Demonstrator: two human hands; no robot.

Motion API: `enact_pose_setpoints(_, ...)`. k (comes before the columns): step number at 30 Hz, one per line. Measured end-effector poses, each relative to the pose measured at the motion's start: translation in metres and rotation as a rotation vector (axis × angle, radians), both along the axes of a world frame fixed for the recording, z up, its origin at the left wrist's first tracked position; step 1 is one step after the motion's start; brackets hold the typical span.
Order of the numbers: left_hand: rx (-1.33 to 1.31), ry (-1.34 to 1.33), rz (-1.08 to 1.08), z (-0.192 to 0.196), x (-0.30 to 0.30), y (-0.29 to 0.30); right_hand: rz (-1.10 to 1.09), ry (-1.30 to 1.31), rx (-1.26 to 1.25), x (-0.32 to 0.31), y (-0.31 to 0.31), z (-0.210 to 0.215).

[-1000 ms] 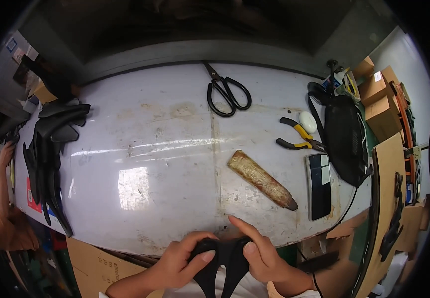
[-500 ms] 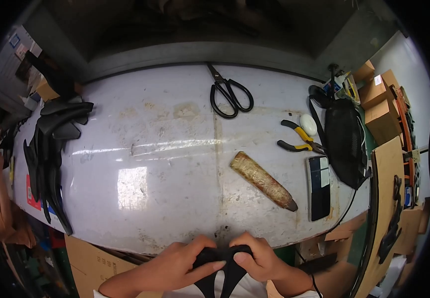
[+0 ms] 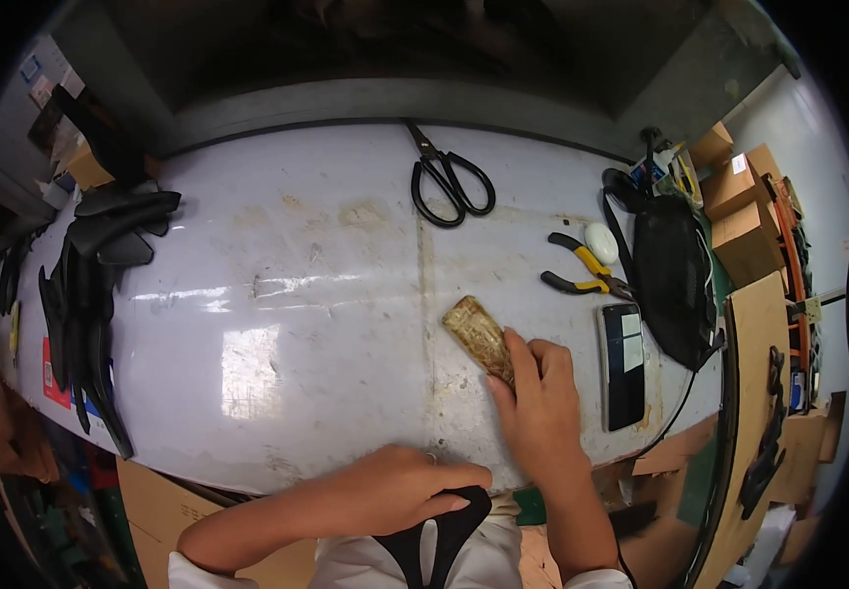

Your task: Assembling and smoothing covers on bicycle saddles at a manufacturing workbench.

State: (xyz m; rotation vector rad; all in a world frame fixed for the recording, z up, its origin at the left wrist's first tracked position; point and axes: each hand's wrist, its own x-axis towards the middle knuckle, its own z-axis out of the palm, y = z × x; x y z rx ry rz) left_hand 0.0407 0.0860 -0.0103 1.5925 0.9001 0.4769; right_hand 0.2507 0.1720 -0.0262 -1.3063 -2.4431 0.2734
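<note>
The brown wrapped tool (image 3: 476,332) slants on the table (image 3: 346,383), its near half gripped by the curled right hand (image 3: 540,398). The left hand (image 3: 397,491) is closed on the forked black piece (image 3: 472,507) by the table's edge; with only 1 hand gripping, it might slip. 0.5 s ago both hands held that piece.

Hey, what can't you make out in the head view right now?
All in the head view:
Brown wrapped object: lower end hidden by the right hand.
Black piece: partly covered by the left hand; lower ends cut off by the bottom edge.
Co-worker: hands too blurred, near the left rim.
</note>
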Motion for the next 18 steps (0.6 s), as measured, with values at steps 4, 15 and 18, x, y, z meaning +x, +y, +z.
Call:
enact_pose_setpoints(4, -0.127, -0.035, -0.06, 0.007, 0.004, 0.011, -0.036, 0.93, -0.323, 0.016, -0.009, 0.019)
enact_pose_setpoints(15, -0.072, -0.098, 0.023, -0.006, 0.022, 0.016, 1.033, 1.295, -0.371, 0.015, -0.037, 0.036)
enact_pose_setpoints(18, -0.067, -0.062, 0.052, -0.01, 0.014, 0.012, 1.191, 1.12, -0.457, -0.013, -0.026, 0.038)
